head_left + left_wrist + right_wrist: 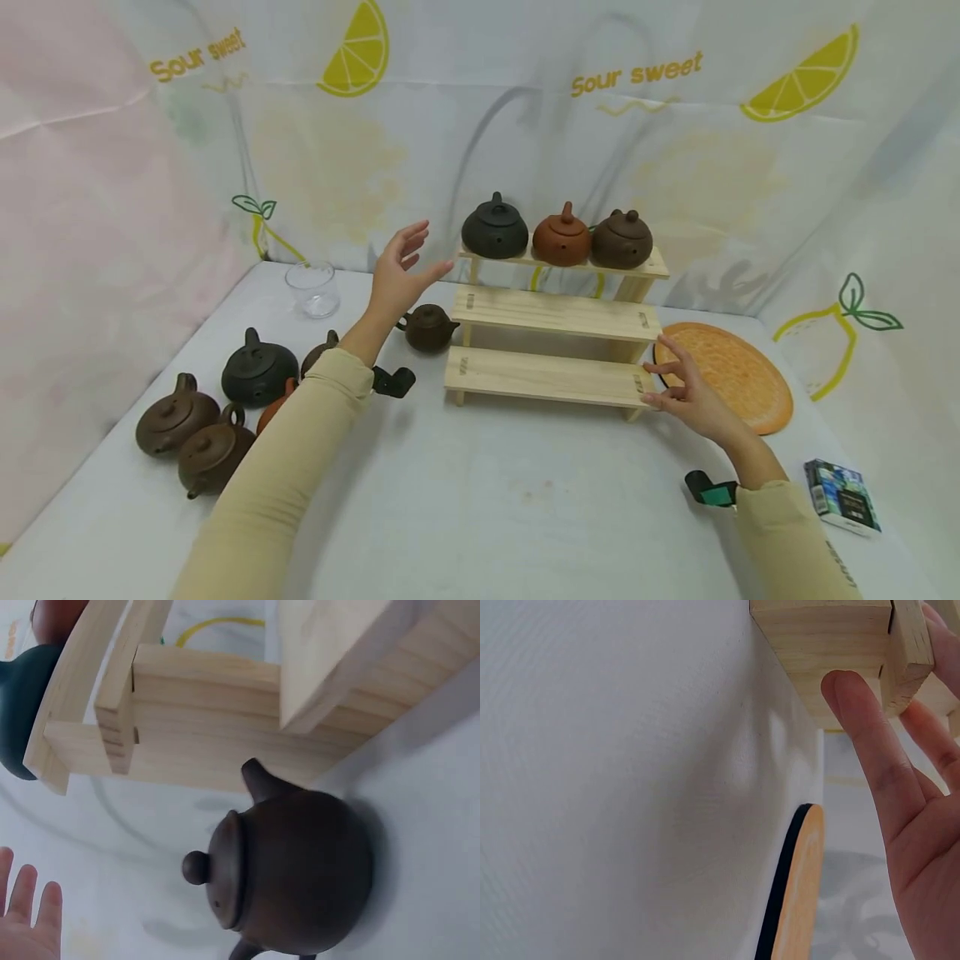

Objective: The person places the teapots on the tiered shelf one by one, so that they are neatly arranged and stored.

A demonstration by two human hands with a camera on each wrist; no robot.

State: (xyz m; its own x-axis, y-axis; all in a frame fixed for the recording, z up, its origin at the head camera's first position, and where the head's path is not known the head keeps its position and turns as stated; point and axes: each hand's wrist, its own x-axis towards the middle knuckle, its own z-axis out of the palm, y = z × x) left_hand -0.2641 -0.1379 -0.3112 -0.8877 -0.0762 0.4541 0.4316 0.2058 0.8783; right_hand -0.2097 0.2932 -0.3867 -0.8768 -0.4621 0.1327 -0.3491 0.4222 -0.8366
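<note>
The white bench (pixel 510 508) left open room before the wooden stand (pixel 555 313). Your left hand (pixel 399 271) hung near its left edge, fingers spread; your right hand (pixel 693 395) had fingers parted about its right edge.

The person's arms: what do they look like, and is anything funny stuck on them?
A long pale yellow-beige cloth left sleeve and matching right sleeve cover the arms. A small black rounded gadget sticks out by the left cuff; another black gadget with a green patch by the right. Left grip and right grip wear no gloves.
</note>
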